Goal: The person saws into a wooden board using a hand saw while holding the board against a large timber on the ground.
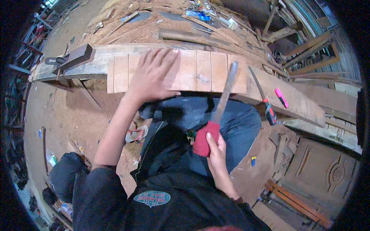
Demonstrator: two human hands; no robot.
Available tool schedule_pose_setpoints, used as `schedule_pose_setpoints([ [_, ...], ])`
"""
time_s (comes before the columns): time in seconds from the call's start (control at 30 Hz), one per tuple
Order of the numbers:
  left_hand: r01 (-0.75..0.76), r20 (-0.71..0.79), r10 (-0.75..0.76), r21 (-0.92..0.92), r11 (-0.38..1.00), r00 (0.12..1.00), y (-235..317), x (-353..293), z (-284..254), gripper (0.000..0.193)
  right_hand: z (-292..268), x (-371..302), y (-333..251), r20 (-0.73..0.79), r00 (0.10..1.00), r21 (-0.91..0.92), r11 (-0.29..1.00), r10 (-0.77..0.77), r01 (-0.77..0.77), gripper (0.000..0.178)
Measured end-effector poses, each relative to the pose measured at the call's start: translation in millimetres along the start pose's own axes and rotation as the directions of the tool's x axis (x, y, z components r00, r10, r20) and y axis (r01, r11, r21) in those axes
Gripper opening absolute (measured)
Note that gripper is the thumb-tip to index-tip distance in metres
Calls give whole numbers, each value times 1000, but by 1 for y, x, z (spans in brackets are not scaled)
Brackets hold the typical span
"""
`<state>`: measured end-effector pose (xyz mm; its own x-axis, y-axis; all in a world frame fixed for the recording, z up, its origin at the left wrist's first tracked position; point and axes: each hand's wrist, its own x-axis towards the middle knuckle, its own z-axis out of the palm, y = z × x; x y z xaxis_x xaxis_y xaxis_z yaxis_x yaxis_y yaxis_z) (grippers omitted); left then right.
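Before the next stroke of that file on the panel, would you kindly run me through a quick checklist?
1. Left hand flat on the grooved wooden panel, steadying it: ok.
2. Right hand closed on the file's red-wrapped handle: ok.
3. File blade lies across the panel's near edge: ok.
4. Left hand apart from the blade: ok.
5. Panel fixed to the beam: cannot tell.
6. Chisel and pink marker lie apart from the blade: ok.

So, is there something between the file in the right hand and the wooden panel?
Nothing visible. The file in the right hand already lies across the near edge of the wooden panel. The left hand presses flat on the panel, away to the left.
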<state>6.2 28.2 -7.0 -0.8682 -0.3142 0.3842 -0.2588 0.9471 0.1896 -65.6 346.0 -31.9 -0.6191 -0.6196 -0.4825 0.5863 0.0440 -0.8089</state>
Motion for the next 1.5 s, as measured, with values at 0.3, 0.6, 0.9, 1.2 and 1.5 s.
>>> schedule_pose_setpoints([
  [0.3,27,33,-27,-8,1000,999,1,7,-4,119,0,20,-40,-42,969,-34,970,-242,241,34],
  [0.6,2,177,-1,-8,1000,984,-6,33,-13,119,30,35,-62,156,985,197,975,75,-105,37],
  [0.9,-19,138,17,15,1000,990,-2,43,3,120,24,34,-52,88,996,127,992,-35,24,31],
  [1.2,-101,-24,102,44,994,995,0,56,20,105,8,33,-57,26,1000,90,996,17,-19,26],
  [1.5,80,-259,-107,-113,990,960,-16,-51,-3,17,-31,22,-8,-214,922,-12,944,-324,329,25],
])
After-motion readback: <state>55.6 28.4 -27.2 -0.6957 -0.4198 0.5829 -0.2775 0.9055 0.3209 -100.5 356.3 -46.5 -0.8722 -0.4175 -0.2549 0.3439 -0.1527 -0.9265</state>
